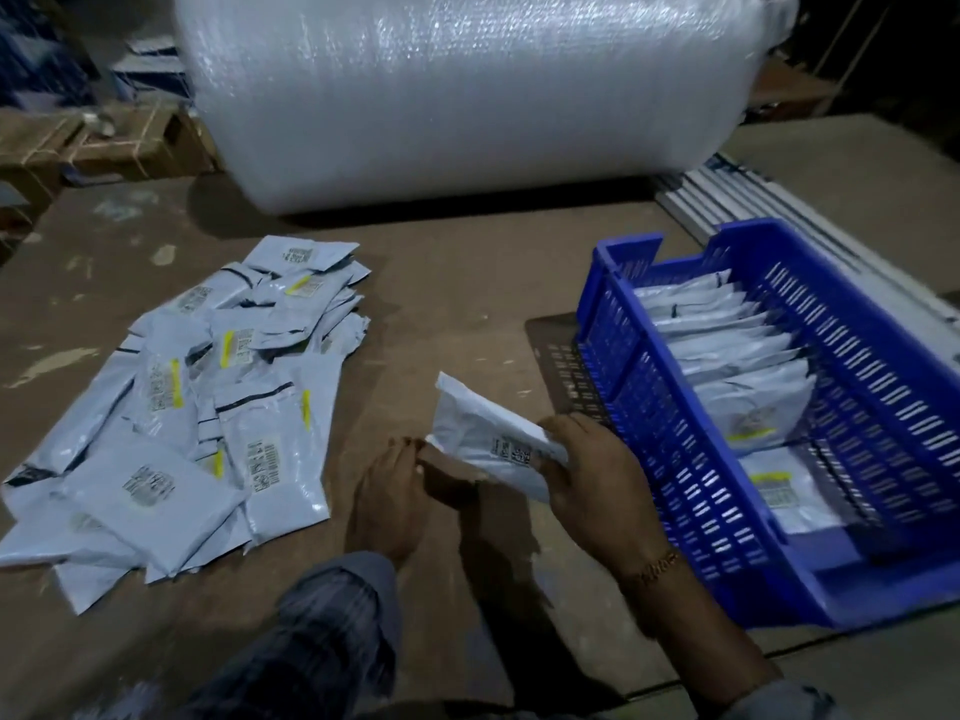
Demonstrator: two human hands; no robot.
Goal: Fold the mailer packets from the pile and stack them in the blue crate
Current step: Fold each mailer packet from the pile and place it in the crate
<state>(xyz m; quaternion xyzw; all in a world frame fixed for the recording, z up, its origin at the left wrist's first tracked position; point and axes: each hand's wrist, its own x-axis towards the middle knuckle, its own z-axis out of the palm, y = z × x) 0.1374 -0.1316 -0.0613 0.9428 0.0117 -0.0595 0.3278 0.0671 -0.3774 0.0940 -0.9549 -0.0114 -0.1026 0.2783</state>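
My right hand (587, 470) pinches the folded mailer packet (488, 441) by its near end, its long axis running up and left from my fingers; my left hand (389, 491) touches its lower edge with relaxed fingers; the blue crate (779, 558) lies just right, nearer my right hand.

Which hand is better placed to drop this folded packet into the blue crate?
Right. The right hand already grips the packet and sits beside the blue crate. The left hand only touches the packet's near corner, on the pile side.
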